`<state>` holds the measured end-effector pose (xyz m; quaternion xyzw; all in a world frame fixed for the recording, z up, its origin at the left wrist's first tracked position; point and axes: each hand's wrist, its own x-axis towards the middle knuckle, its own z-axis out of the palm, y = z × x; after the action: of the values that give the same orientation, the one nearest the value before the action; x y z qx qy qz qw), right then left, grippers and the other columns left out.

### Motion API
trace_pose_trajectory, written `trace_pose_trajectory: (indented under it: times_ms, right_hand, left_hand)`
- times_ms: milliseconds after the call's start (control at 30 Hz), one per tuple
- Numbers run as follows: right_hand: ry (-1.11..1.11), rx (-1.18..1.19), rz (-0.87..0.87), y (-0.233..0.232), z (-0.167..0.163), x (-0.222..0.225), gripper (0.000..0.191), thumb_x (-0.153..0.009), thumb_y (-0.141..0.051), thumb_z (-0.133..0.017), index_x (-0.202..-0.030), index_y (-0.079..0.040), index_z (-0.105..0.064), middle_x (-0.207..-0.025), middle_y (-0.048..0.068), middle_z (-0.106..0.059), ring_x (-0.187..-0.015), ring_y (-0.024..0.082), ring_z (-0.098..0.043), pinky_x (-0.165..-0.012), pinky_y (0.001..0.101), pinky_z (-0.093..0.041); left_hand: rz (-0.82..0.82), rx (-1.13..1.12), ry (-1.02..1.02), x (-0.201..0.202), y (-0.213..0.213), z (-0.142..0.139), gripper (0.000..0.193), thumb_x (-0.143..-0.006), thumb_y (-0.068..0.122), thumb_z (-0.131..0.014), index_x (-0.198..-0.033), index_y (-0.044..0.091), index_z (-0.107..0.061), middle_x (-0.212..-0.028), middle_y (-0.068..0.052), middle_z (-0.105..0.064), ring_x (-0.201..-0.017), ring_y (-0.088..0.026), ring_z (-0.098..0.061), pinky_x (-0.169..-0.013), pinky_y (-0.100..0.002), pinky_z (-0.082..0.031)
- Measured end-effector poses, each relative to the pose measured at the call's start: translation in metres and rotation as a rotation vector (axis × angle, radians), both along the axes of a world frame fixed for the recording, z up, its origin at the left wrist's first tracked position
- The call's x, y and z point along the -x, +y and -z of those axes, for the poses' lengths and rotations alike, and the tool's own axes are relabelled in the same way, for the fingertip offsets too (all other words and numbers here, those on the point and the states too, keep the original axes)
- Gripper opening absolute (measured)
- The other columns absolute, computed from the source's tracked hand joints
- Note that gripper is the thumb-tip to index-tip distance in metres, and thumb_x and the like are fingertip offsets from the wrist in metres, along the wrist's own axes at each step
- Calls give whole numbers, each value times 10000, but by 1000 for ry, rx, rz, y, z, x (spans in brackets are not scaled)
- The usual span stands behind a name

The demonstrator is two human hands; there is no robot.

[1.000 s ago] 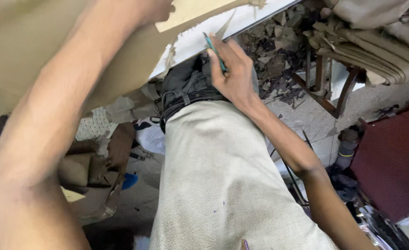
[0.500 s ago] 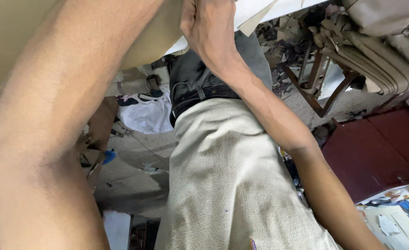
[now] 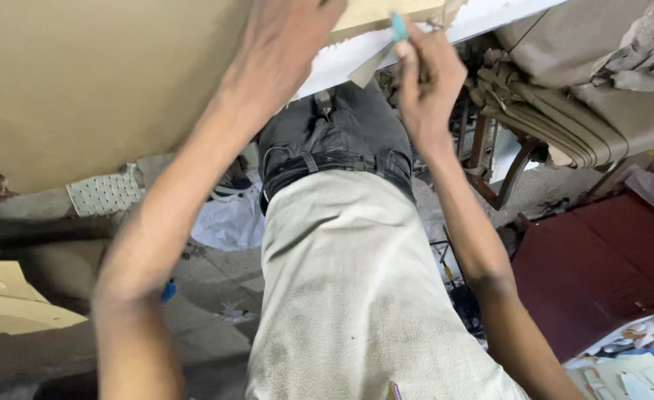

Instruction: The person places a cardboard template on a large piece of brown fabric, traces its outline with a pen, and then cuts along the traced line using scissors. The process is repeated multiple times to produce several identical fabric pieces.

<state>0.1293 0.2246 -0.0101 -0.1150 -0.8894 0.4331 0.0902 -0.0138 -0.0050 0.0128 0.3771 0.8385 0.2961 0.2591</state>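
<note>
Right hand pinches teal pen; left hand presses tan sheet.

**Both arms stretched forward, hands side by side**

The left arm runs up from the lower left, forearm long and nearly straight. The left hand lies flat, palm down, fingers reaching past the top edge and cut off there. The right arm comes up from the lower right, bent slightly at the elbow. The right hand is curled, fingertips pinched together around something thin, wrist straight. The hands sit near each other, apart.
</note>
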Motion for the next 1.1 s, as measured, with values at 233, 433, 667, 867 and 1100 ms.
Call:
trace_pose_trajectory:
  times_ms: [233, 433, 667, 867, 1100]
  right_hand:
    - [43, 120, 60, 69, 13, 30, 218, -999, -93, -853, -996, 3, -657, -909, 30, -615, -785, 119, -580, -708, 282, -503]
    - [112, 145, -18, 60, 6, 25, 251, -946, 21, -867, -1140, 27, -708, -981, 53, -597, -855, 119, -558, -756, 280, -473]
    - [149, 70, -15, 54, 9, 22, 254, -962, 50, -834, -1186, 29, -717, -994, 50, -572, -868, 129, -556, -787, 289, -490]
    - [75, 154, 45, 57, 8, 23, 230, -956, 20, -833, -1159, 30, -725, -988, 54, -587, -847, 133, -567, -777, 288, -492]
    - [61, -333, -247, 31, -21, 27, 342, -1086, 39, -608, -1427, 62, -592, -1137, 122, -622, -1032, 222, -595, -910, 364, -514]
  left_hand:
    - [-353, -296, 155, -39, -21, 6, 474, -1054, -47, -646, -1512, 51, -577, -1653, -167, -369, -1533, -402, -353, -1267, -499, -348]
    - [-380, -279, 172, -52, -23, 27, 479, -1050, -54, -612, -1516, 53, -575, -1654, -131, -408, -1548, -381, -373, -1311, -479, -352]
    - [-357, -328, 196, -47, -25, 25, 457, -1010, -50, -648, -1457, 39, -612, -1602, -127, -454, -1462, -373, -442, -1250, -468, -395]
    - [-311, -293, 235, -43, -25, 23, 428, -996, -35, -681, -1419, 13, -642, -1589, -125, -468, -1438, -375, -455, -1220, -464, -413]
    - [-97, -214, 320, -11, -29, 2, 419, -891, -123, -647, -1293, -8, -673, -1412, -166, -524, -1316, -357, -504, -1076, -460, -487]
